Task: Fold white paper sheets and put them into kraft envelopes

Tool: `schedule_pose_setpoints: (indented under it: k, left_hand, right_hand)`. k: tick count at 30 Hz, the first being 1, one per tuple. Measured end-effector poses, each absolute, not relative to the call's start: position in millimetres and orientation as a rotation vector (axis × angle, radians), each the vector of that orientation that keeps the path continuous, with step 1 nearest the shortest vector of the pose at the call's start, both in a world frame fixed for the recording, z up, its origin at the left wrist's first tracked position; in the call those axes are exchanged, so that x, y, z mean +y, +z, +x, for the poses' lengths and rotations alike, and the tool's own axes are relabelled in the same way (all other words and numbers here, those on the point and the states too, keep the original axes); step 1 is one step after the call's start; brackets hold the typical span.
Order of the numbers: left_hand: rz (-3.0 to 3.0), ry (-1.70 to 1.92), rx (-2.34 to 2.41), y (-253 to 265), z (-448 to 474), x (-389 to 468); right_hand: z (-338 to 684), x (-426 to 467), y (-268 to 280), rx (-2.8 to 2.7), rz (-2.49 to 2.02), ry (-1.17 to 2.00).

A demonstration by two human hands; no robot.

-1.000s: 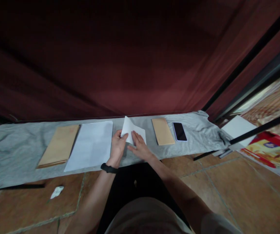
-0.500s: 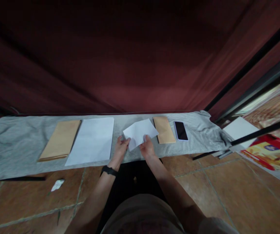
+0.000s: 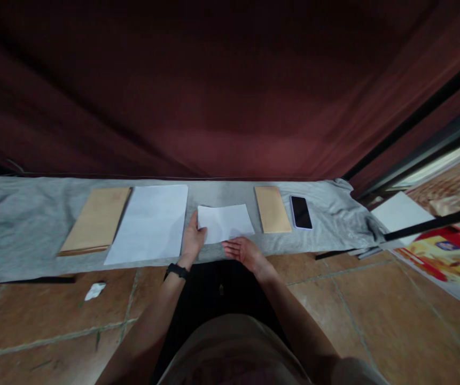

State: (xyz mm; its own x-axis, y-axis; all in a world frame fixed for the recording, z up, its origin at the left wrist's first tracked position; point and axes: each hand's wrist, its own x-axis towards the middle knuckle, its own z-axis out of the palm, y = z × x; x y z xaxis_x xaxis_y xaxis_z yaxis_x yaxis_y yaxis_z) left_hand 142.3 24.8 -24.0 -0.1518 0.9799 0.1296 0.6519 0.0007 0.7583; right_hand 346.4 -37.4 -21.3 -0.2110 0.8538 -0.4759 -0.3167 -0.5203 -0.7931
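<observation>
A folded sheet of white paper [image 3: 225, 222] lies on the grey cloth in front of me, its long side running left to right. My left hand [image 3: 193, 238] is at its left edge, fingers stretched along that edge and thumb apart, touching the lower left corner. At the near edge is my right hand [image 3: 246, 252], palm turned partly up and fingers extended, their tips by the paper. Left of my hands lies a larger stack of white paper [image 3: 149, 224]. To the right, a small brown envelope [image 3: 273, 209] rests on the cloth.
A stack of brown paper or envelopes [image 3: 97, 220] lies at far left. A phone [image 3: 301, 213] is right of the small envelope. The grey cloth [image 3: 33, 224] covers a narrow table before a dark red curtain [image 3: 230, 133]. A colourful box [image 3: 450, 259] stands at right.
The folded paper, held tilted between both hands before, now lies flat and straighter on the cloth. My right hand has let go and turned palm up; my left has shifted to the left edge.
</observation>
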Motion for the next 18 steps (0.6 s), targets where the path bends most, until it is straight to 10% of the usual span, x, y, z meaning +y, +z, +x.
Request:
schedule_pose_setpoints:
  k: [3,11,18]
  left_hand:
    - [1.591,0.877,1.832,-19.1,136.5,26.7]
    - [1.662,0.759,1.9,-17.8,137.5,27.9]
    - [1.852,0.686,2.098,-3.9,149.9,9.6]
  right_hand:
    - [354.0,-46.4,-15.1,-0.879,-1.234,1.842]
    - [349.4,-6.3,-12.3,-1.86,-1.604,0.523]
    - [343.1,-0.4,-35.0,-2.14,-1.743,0.259]
